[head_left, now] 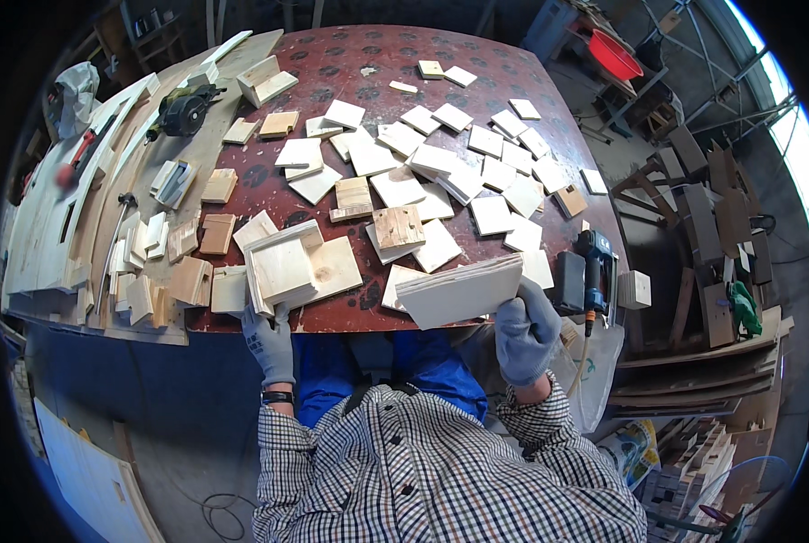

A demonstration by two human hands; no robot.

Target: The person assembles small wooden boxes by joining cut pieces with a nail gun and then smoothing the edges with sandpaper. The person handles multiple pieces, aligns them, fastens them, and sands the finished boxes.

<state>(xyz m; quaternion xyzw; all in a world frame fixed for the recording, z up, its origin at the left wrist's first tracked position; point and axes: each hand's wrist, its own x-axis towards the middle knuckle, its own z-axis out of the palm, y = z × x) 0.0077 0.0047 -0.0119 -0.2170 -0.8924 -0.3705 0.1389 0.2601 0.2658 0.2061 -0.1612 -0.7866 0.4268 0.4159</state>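
Observation:
Both my hands wear grey work gloves. My right hand [526, 337] is closed round the right end of a small stack of thin, pale plywood boards [463, 291], tilted over the table's front edge. At that edge, my left hand [268, 346] grips the lower end of an angled piece of joined pale boards [282, 264]; its fingertips are partly hidden by the wood. Just right of that piece lies a square board [335, 268]. Beyond my hands, many loose square wooden pieces [398, 186] are spread out and overlapping, and a knotty wooden block [398, 228] rests among them.
The red-brown table [386, 81] holds a black-and-blue nail gun [594, 271] with a hose at its right edge. On the left, long boards [69, 226] carry a dark power tool [187, 110], a hammer [127, 201] and wood blocks. Wood scraps [694, 208] are piled at right.

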